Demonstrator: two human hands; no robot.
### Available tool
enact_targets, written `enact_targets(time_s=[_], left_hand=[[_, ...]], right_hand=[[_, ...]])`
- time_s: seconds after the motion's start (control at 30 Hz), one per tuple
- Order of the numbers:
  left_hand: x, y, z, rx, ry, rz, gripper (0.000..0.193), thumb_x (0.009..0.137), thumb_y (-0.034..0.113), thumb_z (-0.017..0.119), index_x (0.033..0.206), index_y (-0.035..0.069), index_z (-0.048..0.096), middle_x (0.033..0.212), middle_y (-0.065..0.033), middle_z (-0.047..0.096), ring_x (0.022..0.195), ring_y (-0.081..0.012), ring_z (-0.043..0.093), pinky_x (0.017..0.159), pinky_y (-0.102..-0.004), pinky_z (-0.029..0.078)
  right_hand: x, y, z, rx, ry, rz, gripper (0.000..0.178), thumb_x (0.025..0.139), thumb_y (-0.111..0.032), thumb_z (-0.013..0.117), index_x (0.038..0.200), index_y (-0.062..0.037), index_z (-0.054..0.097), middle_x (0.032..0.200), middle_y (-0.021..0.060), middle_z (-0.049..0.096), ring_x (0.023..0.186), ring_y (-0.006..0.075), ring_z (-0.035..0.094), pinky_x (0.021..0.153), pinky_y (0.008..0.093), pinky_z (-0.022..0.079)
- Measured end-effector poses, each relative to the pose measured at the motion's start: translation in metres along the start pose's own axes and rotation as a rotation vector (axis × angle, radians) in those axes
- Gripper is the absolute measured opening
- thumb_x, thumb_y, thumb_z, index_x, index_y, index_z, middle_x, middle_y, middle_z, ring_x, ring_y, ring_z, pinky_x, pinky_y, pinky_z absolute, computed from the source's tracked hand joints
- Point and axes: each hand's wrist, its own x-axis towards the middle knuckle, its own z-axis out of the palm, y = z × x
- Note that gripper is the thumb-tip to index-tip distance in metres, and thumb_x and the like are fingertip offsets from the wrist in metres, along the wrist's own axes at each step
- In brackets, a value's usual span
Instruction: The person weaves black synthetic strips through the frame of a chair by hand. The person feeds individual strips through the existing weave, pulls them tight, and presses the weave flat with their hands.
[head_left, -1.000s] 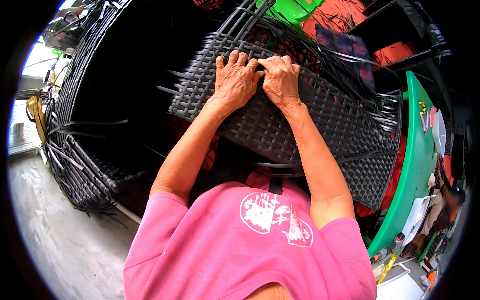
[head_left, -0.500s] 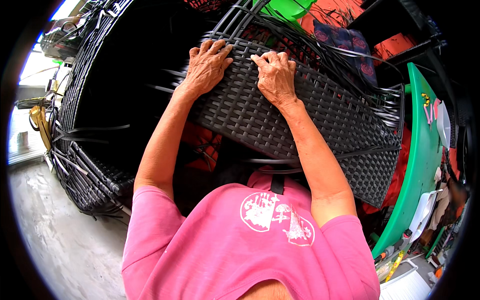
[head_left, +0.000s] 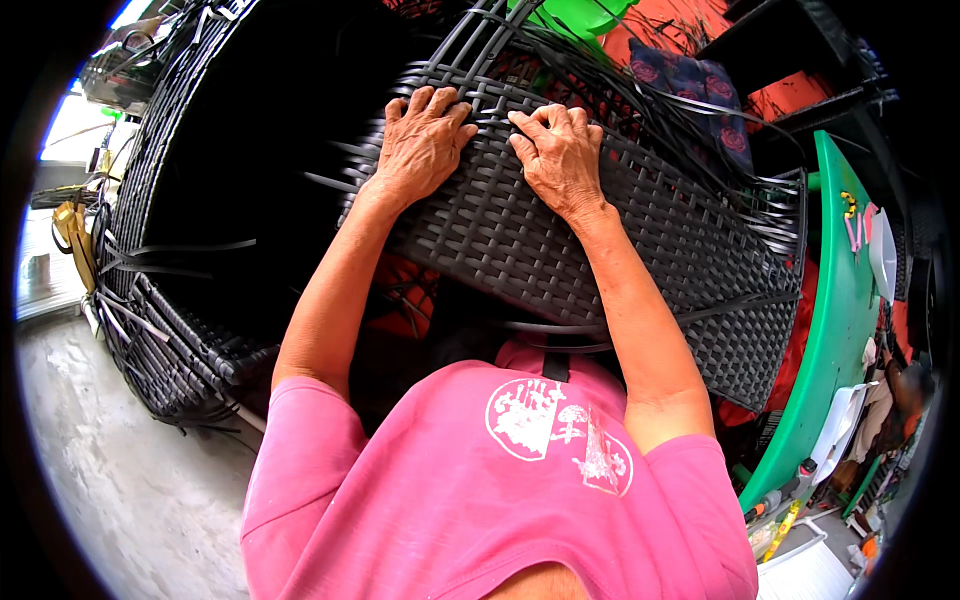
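Observation:
A dark grey woven plastic panel [head_left: 510, 230] slants from upper left to lower right in front of me, its flat strips crossing in a basket pattern. My left hand [head_left: 425, 143] is on its upper left end, with fingers bent over the weave and thumb toward the middle. Close by on the right, my right hand [head_left: 560, 160] has its fingers curled against the weave near the far edge. Both fingertip areas are partly hidden, so any single strip under them is unclear. Long unwoven strips [head_left: 470, 45] run away beyond the left hand.
A large black woven piece [head_left: 150, 200] with loose strip ends stands at left. On the right is a green table [head_left: 825, 300] holding small tools. A patterned cushion [head_left: 690, 95] and a bright green plastic item [head_left: 585, 18] lie beyond the panel. Grey floor [head_left: 130, 480] shows lower left.
Both hands have shifted slightly right and toward me along the weave. The right hand's index finger and thumb have spread a little apart.

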Motion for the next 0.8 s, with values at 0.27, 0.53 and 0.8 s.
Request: enact_targets(time_s=[0.27, 0.53, 0.8], left_hand=[[0.006, -0.004, 0.001, 0.083, -0.019, -0.04, 0.039, 0.09, 0.037, 0.048, 0.122, 0.015, 0.052, 0.127, -0.0076, 0.048, 0.122, -0.0253, 0.039, 0.095, -0.0419, 0.031], [0.015, 0.001, -0.009, 0.107, -0.042, 0.021, 0.035, 0.088, 0.036, 0.051, 0.115, 0.016, 0.055, 0.113, -0.0039, 0.052, 0.11, -0.0222, 0.044, 0.083, -0.0395, 0.035], [0.018, -0.014, 0.016, 0.109, 0.012, 0.027, 0.035, 0.089, 0.033, 0.051, 0.12, 0.019, 0.057, 0.125, -0.0025, 0.051, 0.117, -0.0221, 0.043, 0.093, -0.0403, 0.033]], right_hand=[[0.002, -0.002, 0.005, -0.022, 0.019, 0.013, 0.025, 0.077, -0.027, 0.065, 0.101, -0.0179, 0.068, 0.095, -0.0007, 0.055, 0.095, 0.0211, 0.046, 0.081, 0.0388, 0.033], [-0.003, 0.001, -0.007, -0.042, 0.062, 0.011, 0.024, 0.076, -0.027, 0.066, 0.098, -0.018, 0.068, 0.094, -0.0009, 0.056, 0.094, 0.0207, 0.048, 0.078, 0.0381, 0.035], [-0.014, 0.007, -0.01, -0.099, -0.074, -0.109, 0.025, 0.081, -0.029, 0.057, 0.098, -0.0124, 0.062, 0.106, 0.0072, 0.058, 0.104, 0.0287, 0.049, 0.089, 0.0441, 0.038]])
